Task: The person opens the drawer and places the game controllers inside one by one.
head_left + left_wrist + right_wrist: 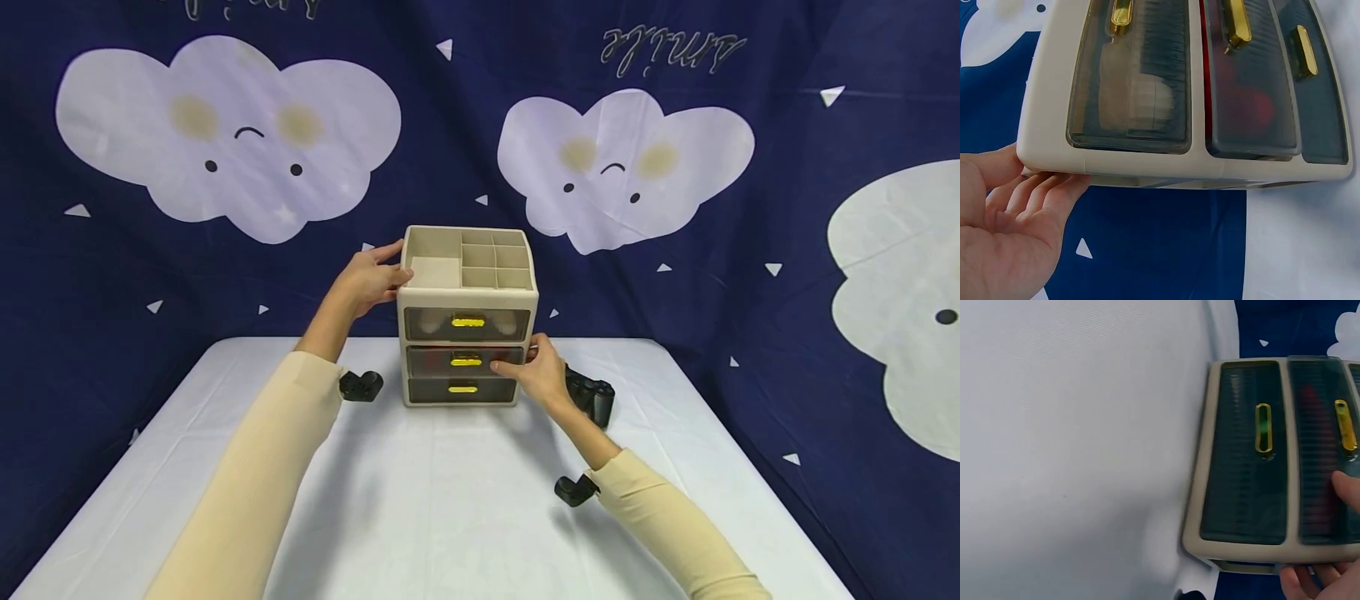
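Note:
A cream desktop drawer organizer [468, 298] stands upright on the table, with three dark see-through drawers and gold handles. In the left wrist view its middle drawer [1247, 119] juts out slightly, and a red thing shows dimly inside. Pale items [1147, 103] show through the top drawer. My left hand [369, 279] holds the organizer's upper left edge, thumb over the rim and fingers along the side. On the other side my right hand [542, 371] grips the organizer, its thumb on the middle drawer's front and its fingers at the right side wall, partly hidden.
A black game controller [596, 400] lies right of the organizer, partly behind my right hand. The organizer's top has one large and several small open compartments. A white cloth covers the table [442, 500]; a dark blue cloud-print curtain [450, 150] hangs behind.

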`<state>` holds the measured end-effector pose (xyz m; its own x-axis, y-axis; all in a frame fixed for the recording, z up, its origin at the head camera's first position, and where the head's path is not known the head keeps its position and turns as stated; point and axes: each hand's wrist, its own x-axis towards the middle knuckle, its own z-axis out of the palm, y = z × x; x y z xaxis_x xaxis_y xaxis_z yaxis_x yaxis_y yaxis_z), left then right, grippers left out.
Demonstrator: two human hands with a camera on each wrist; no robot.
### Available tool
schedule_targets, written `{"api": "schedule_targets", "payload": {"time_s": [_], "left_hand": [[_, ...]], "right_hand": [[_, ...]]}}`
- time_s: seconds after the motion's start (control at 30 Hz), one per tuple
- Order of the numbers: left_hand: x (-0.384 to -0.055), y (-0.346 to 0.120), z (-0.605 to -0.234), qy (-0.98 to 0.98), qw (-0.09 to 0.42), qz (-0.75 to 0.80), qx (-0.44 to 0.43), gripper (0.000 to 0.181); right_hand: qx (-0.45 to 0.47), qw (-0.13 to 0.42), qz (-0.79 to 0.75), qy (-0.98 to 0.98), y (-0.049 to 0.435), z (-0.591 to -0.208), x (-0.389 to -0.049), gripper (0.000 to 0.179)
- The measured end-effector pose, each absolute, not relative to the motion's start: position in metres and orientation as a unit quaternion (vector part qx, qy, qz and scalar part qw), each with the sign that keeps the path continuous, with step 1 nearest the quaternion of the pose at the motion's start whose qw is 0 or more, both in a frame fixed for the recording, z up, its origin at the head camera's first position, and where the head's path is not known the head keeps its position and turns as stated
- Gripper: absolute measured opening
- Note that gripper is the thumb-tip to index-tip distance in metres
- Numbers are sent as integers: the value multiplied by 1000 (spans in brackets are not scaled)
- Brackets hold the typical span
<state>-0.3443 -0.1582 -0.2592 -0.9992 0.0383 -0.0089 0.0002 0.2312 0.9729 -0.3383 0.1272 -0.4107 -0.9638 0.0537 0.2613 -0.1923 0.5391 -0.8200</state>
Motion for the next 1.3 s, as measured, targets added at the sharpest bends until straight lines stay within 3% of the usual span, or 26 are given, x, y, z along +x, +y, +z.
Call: {"api": "schedule_targets", "payload": {"time_s": [0.33, 1.3], "left_hand": [[-345, -159, -259, 780, 17, 626, 15, 70], [-346, -158, -258, 794, 17, 607, 10, 70]], "right_hand": [[11, 174, 487, -856, 121, -424, -343, 61], [-2, 190, 500, -845, 118, -427, -343, 65]]}}
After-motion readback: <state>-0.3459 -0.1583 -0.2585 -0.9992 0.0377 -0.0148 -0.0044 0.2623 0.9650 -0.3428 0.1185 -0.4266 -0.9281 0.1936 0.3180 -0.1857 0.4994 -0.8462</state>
